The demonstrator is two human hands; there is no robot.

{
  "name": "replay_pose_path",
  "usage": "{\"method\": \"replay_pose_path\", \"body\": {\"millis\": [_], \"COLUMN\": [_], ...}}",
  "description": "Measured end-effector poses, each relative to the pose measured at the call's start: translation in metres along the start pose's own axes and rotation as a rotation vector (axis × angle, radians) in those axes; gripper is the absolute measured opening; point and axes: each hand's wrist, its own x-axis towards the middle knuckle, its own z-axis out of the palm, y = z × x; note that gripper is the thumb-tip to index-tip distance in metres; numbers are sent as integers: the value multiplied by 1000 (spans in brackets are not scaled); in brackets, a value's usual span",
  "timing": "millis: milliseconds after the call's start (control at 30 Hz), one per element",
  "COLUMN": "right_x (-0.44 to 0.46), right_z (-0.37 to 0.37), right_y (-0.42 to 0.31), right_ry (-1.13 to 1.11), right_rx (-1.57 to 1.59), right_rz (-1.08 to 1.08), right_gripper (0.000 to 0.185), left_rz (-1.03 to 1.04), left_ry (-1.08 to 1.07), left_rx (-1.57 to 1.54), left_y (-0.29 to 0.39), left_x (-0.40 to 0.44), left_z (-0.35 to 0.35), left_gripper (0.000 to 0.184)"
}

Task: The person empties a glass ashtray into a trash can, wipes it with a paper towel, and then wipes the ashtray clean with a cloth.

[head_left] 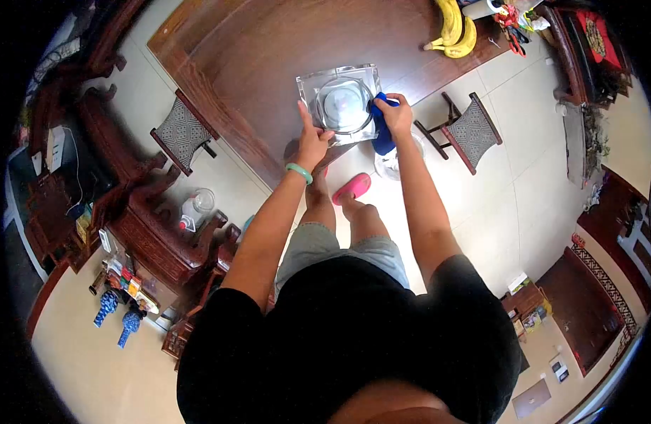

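Note:
A thick, square, clear-glass ashtray [342,106] with a round well is held up just over the near edge of the brown wooden table. My left hand [314,143] grips its lower left corner, with the thumb over the front edge and the index finger stretched along the side; the other fingers are hidden. A bunched blue cloth [384,131] is pinched in my right hand [398,116] and meets the ashtray's right edge. Part of the cloth hangs down below my fingers. A green bangle [298,174] circles my left wrist.
Bananas [456,35] lie at the far right of the wooden table [269,42], near red-handled scissors [516,42]. Folding stools with patterned seats stand left [183,134] and right [474,133]. A whitish bin [389,168] sits on the floor below my right hand.

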Motion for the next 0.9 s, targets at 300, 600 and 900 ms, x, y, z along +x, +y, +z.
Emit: {"method": "replay_pose_path", "body": {"millis": [300,600,900], "right_x": [36,34,-23], "right_z": [-18,-22,-45], "right_y": [2,7,-59], "right_ry": [-320,-431,-125], "right_rx": [-63,480,-104], "right_rz": [-156,223,-548], "right_gripper": [42,22,62], "left_rz": [-52,8,-27], "left_ry": [7,14,64], "left_rx": [35,-17,-106], "left_y": [13,-5,-5], "left_x": [-3,4,4], "left_z": [-2,3,12], "left_gripper": [105,103,103]}}
